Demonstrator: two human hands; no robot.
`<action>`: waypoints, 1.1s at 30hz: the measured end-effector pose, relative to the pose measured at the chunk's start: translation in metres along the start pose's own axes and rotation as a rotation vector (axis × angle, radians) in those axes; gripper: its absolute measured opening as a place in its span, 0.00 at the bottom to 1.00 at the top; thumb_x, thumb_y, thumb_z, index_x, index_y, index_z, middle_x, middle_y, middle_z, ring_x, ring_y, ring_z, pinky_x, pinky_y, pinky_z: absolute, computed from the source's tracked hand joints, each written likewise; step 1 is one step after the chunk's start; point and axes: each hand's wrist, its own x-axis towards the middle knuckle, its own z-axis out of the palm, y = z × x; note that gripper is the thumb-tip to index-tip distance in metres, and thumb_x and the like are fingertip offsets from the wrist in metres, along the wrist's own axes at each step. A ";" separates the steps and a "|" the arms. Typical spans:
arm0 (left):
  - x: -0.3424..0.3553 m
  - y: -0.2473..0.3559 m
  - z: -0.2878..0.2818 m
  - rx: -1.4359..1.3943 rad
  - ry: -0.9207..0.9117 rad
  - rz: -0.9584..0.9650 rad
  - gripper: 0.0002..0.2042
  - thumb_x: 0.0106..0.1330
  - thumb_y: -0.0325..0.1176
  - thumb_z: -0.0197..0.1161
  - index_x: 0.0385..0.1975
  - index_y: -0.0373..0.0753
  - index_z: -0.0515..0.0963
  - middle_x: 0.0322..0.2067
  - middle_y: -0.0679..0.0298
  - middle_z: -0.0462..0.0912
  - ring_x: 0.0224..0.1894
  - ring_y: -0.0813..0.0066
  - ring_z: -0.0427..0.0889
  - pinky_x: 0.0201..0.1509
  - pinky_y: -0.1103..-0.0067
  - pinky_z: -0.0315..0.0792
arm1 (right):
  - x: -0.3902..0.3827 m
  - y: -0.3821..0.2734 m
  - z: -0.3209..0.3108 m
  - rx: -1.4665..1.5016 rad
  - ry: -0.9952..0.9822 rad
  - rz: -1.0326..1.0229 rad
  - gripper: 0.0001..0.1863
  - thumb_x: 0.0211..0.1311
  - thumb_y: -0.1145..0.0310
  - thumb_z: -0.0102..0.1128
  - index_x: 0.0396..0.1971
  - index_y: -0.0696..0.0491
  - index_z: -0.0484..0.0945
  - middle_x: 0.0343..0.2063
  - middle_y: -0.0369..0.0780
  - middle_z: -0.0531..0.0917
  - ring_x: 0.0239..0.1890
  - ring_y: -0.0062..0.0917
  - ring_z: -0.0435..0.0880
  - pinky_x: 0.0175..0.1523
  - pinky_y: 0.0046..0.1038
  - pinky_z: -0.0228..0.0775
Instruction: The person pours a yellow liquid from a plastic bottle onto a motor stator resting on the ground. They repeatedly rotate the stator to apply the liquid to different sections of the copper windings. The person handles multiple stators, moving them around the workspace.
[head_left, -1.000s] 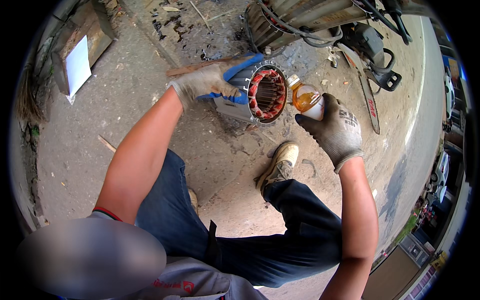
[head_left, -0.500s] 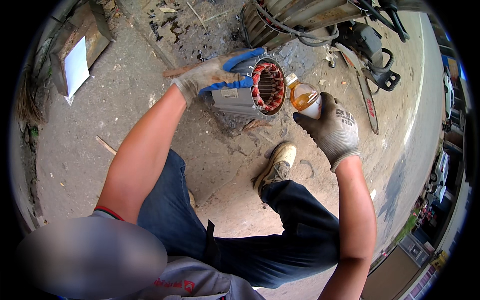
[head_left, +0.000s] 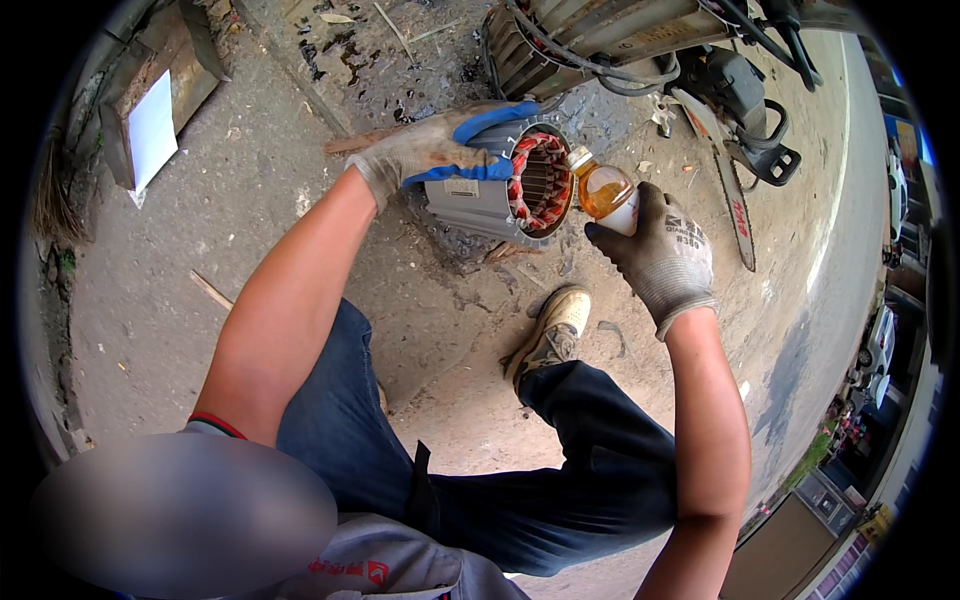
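While my left hand (head_left: pixel 435 148), fingers spread, grips the grey motor housing (head_left: pixel 468 207), my right hand (head_left: pixel 658 250) is curled round the amber bottle (head_left: pixel 607 192). The tilted bottle's neck sits just beside the housing's open end and red windings (head_left: pixel 519 182).

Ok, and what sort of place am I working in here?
Probably an outdoor roadside repair spot: there's a grey finned metal motor housing with red windings, a black chainsaw lying on dirty, tan-grey ground, and a grey paved road along the right.
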 end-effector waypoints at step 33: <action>0.000 0.001 -0.006 0.177 -0.058 0.021 0.54 0.47 0.48 0.82 0.76 0.45 0.59 0.74 0.62 0.63 0.76 0.65 0.61 0.81 0.68 0.55 | 0.000 0.001 -0.001 -0.043 0.002 0.019 0.28 0.53 0.50 0.74 0.44 0.57 0.79 0.39 0.52 0.86 0.41 0.46 0.87 0.47 0.43 0.77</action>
